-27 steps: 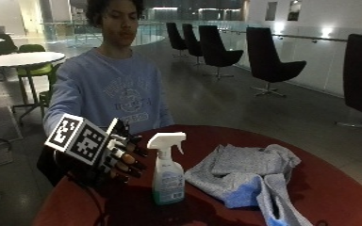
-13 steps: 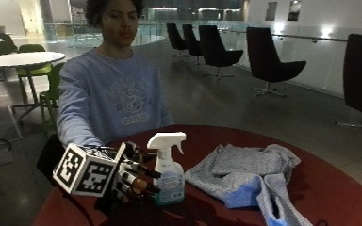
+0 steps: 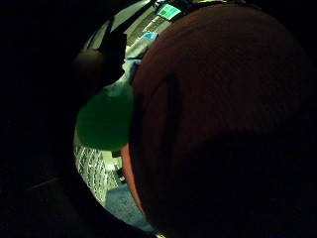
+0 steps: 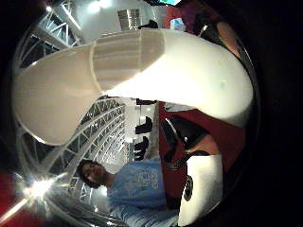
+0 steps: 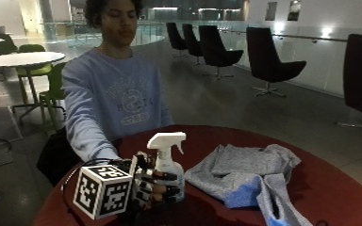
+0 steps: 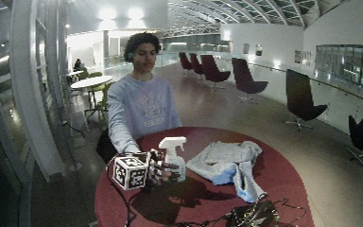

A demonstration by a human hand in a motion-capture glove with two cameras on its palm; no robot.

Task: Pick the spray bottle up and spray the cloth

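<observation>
Round red table (image 5: 332, 188) with a crumpled grey-blue cloth (image 5: 247, 172) just right of the spray bottle (image 5: 167, 162), nothing between them. Bottle stands upright near the table's front-left edge, long axis vertical, white nozzle pointing toward the cloth. Gloved right hand (image 5: 150, 186) has its fingers curled round the bottle's body, bottle on the table.
</observation>
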